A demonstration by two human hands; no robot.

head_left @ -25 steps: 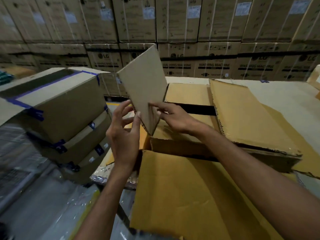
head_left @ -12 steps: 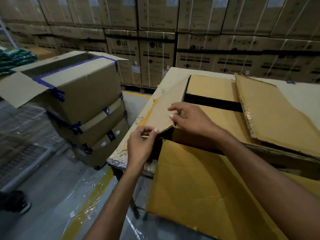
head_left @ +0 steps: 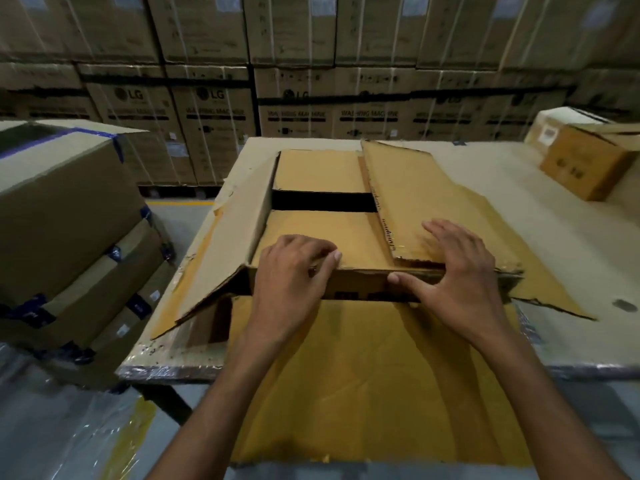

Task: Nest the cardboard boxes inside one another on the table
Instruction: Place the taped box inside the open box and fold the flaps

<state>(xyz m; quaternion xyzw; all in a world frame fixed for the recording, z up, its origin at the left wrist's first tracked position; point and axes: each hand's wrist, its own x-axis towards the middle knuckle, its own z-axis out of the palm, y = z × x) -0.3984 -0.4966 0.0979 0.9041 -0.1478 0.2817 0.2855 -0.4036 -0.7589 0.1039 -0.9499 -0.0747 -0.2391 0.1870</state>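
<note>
1. The big box sits on the surface straight ahead of me, with its near wall just under my wrists. Its mouth faces up. The two inner flaps lie flat over the mouth, with a dark gap between them running left to right.
2. My left hand rests on the near inner flap at the rim, fingers bent and knuckles up. My thumb is hidden, so I cannot tell if it pinches the flap.
3. My right hand is spread wide. The fingers lie flat on the right flap and the thumb is against the near wall.
4. I judge the box's long axis runs away from me, since the long outer flaps hinge on its left and right sides. The inner flaps have to lift before anything can go in.
5. The small box stands well apart at the far right of the surface, so my right hand is the nearer one to fetch it.
6. Half a second ago both hands pinched the corner of the left flap. Now it lies folded outward and both hands have moved to the near rim.
7. The near flap hangs toward me over the surface's edge. A stack of taped boxes stands off to the left, and washing-machine cartons line the back.
</note>
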